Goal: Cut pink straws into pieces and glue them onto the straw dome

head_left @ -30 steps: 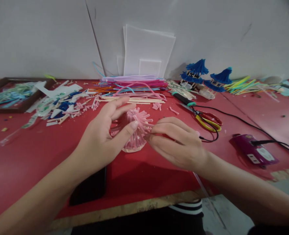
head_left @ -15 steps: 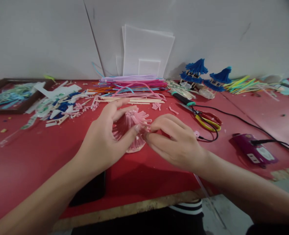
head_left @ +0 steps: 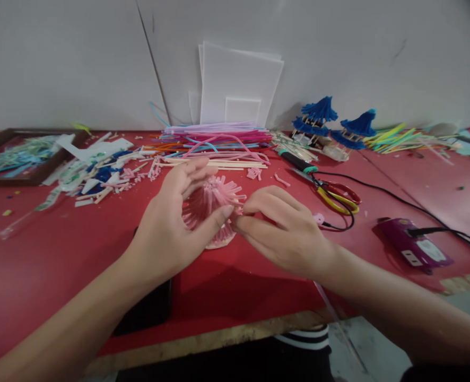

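Pink fringed cone model (head_left: 218, 196), ctr of frame, tip up; pale scalloped base (head_left: 218, 246) apparently resting on red tabletop (head_left: 235, 302). Radiating strands at upper R edge, free ends sticking out.

L hand (head_left: 169, 209) in loose C around L side: fingers spread behind, thumb lying across front, partly hiding it; can't tell how hard it presses. R hand (head_left: 285, 228) at cone's R edge, thumb + index tips pinched tog., apparently on a pink strand (head_left: 241, 197) end; exact bit too small to make out. Thumbs nearly meet there.

Handling (est.): v. light, prob. hollow; strands look soft + bendy, likely a bit slick, springing back if let go. Joins prob. weakest pt; hard squeeze could crush the cone, sharp tug could pull a strand off. Best hold: low on body nr base, light cupped grip; single strands by free end, fingertips only. Avoid loading the tip.

Nearby: pink offcuts (head_left: 254, 173) just above R hand; bundled colored strands (head_left: 219, 135) upper ctr; blue-roofed models (head_left: 319, 109) upper R; yellow-and-red-handled tool (head_left: 334, 200) R of ctr; black phone-like slab (head_left: 151, 307) lower L, partly under L forearm.
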The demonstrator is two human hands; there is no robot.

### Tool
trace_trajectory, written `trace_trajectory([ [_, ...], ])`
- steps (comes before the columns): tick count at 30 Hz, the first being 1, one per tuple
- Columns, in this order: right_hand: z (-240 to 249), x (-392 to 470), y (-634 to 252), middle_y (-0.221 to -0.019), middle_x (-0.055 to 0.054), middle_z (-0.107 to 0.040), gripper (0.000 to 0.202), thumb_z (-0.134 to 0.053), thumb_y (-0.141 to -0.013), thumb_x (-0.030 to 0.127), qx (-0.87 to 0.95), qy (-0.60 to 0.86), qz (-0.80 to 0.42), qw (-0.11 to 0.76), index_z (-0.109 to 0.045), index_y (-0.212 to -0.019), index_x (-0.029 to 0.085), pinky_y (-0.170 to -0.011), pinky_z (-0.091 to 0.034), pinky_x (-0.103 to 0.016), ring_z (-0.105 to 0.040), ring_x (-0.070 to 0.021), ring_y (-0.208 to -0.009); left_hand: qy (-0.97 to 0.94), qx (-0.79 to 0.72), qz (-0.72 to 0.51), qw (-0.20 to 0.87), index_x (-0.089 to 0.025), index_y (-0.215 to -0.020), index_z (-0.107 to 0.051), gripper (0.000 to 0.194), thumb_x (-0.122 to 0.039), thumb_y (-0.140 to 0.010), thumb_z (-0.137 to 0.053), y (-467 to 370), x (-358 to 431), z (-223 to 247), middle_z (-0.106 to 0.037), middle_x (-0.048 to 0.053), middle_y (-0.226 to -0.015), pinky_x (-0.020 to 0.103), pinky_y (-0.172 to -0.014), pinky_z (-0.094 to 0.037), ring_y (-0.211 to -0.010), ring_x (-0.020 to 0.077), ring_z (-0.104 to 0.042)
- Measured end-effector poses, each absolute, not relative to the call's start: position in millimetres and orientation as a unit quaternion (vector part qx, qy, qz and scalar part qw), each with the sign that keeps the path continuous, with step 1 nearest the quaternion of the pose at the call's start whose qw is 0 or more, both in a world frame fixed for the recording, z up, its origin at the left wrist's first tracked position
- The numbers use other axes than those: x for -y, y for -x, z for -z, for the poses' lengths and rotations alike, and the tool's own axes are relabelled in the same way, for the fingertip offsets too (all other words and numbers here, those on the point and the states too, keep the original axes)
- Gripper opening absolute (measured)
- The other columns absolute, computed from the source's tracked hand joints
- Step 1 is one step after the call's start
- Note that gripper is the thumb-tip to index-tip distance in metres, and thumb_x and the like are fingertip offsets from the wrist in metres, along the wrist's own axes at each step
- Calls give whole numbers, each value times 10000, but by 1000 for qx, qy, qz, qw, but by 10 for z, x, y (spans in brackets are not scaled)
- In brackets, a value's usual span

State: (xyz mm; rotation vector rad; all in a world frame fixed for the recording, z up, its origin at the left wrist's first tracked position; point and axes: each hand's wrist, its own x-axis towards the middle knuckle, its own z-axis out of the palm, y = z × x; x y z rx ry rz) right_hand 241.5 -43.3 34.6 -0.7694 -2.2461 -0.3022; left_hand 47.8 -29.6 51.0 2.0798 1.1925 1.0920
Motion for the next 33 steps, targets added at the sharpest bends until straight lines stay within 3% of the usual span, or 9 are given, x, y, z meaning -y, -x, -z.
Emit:
trace_trajectory([
  [3, -356, 433, -2487, -830, -48, -632, 65, -625, -881, 210, 876, 285, 98, 375, -654, -894, 154, -738, -499, -303, -573, -158, -793, -779, -423, -401, 229, -185, -1350, -396, 726, -517, -780, -698, -409, 314, -481, -487, 154, -1410, 490, -1135, -380, -1350, 306, -451],
  [6, -336, 442, -2663, -887, -56, -648, 260, -692, -839, 366, 865, 299, 93, 392, -611, -989, 170, -818, -505, -326, -598, -180, -865, -797, -437, -379, 173, -194, -1405, -351, 1025, -706, -607, -741, -298, 348, -399, -383, 170, -1480, 545, -1179, -273, -1407, 373, -341],
  [9, -233, 453, -2896, -911, -56, -654, 237, -683, -848, 322, 838, 373, 108, 384, -581, -1009, 181, -823, -503, -329, -603, -184, -878, -789, -463, -373, 157, -189, -1453, -259, 1154, -740, -561, -741, -218, 381, -283, -320, 198, -1499, 588, -1164, -260, -1410, 408, -315],
  [12, -42, 468, -3106, -938, -63, -651, 165, -571, -867, 171, 818, 444, 102, 350, -564, -1031, 190, -801, -500, -344, -606, -201, -906, -785, -469, -375, 152, -165, -1439, -247, 1092, -654, -615, -771, -212, 396, -187, -358, 218, -1468, 600, -1138, -296, -1382, 403, -360],
  [19, 384, 513, -3369, -974, -85, -648, 301, -485, -764, 99, 803, 502, 14, 321, -558, -1042, 187, -823, -501, -406, -601, -249, -939, -760, -483, -411, 142, -161, -1390, -231, 863, -317, -704, -732, -252, 374, -72, -420, 199, -1347, 538, -1107, -379, -1298, 329, -459],
  [27, 562, 435, -3424, -1022, -97, -637, 380, -451, -696, 63, 765, 559, -25, 319, -587, -1028, 185, -923, -470, -455, -579, -262, -1011, -699, -554, -388, 232, -156, -1341, -282, 777, -300, -684, -669, -150, 292, -77, -539, 184, -1242, 543, -1027, -440, -1163, 331, -587],
  [33, 640, 366, -3501, -1003, -111, -657, 396, -440, -682, 55, 731, 606, -41, 312, -632, -1013, 156, -877, -482, -437, -597, -257, -969, -684, -568, -370, 269, -165, -1313, -399, 674, -265, -684, -619, -70, 178, -170, -640, 152, -1202, 446, -932, -534, -1095, 298, -657],
])
